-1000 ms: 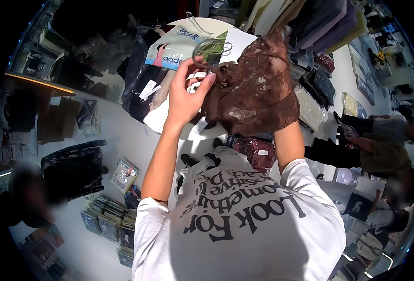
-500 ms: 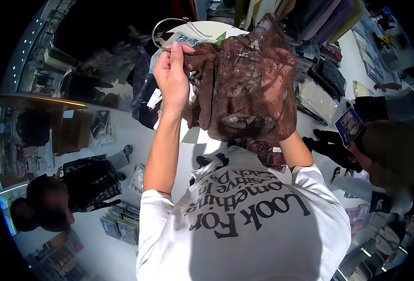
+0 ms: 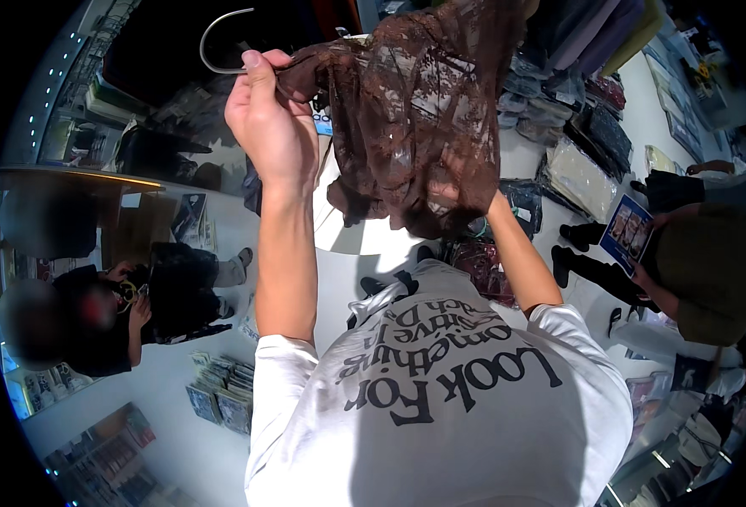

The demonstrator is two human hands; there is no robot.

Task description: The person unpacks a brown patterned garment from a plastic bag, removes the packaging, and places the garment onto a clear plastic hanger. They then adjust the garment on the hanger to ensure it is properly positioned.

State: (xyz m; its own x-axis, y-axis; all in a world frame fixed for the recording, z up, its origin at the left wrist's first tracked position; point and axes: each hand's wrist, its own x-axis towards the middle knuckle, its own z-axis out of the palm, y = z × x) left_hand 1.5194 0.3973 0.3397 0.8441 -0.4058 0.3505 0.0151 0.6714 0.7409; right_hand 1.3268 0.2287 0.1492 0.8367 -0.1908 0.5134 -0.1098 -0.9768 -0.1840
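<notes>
A dark brown sheer blouse or top with a lacy pattern hangs stretched in front of me on a clothes hanger, whose thin curved hook sticks out to the left. My left hand is closed around the hanger at the base of the hook, thumb on top, beside the garment's upper left corner. Behind or inside the see-through fabric, my right hand shows faintly near the lower right of the garment. The cloth veils its fingers, so their grip is unclear.
A round white table stands under the garment. Several plastic-wrapped clothes lie to the right, near hanging garments. One person stands at left; another at right holds a blue printed sheet. Folded packs sit lower left.
My left hand has moved up and left with the hanger, off the table. The garment has risen and shifted left, and my right hand has moved left and down within it.
</notes>
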